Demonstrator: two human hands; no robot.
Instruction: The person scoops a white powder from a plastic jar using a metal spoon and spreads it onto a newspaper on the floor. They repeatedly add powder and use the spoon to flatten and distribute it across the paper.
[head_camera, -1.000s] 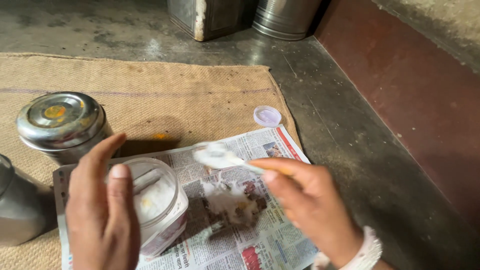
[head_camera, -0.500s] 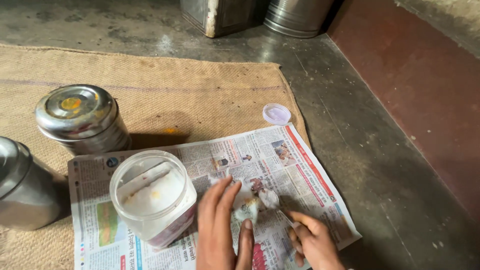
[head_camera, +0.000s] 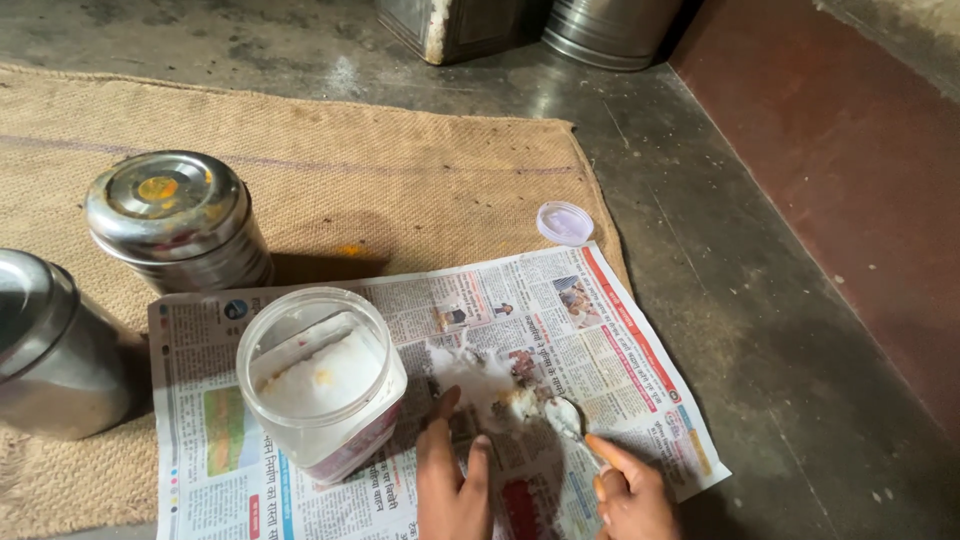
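A newspaper sheet (head_camera: 620, 340) lies spread on the floor with a small pile of white powder (head_camera: 475, 375) near its middle. My right hand (head_camera: 630, 490) holds a metal spoon (head_camera: 565, 415) whose bowl rests at the pile's right edge. My left hand (head_camera: 450, 480) lies flat on the paper, fingertips touching the powder from below. To the left, an open clear plastic jar (head_camera: 322, 380) stands on the paper, holding white powder.
Two lidded steel tins sit on a burlap mat (head_camera: 400, 190): one at the back left (head_camera: 175, 220), one at the left edge (head_camera: 50, 345). A small lilac lid (head_camera: 565, 222) lies by the mat's corner. Larger metal containers (head_camera: 610, 30) stand at the top. Red flooring (head_camera: 860, 190) runs along the right.
My right hand has brought the spoon down from above the paper to the powder pile. My left hand left the jar and came to rest on the paper beside the pile.
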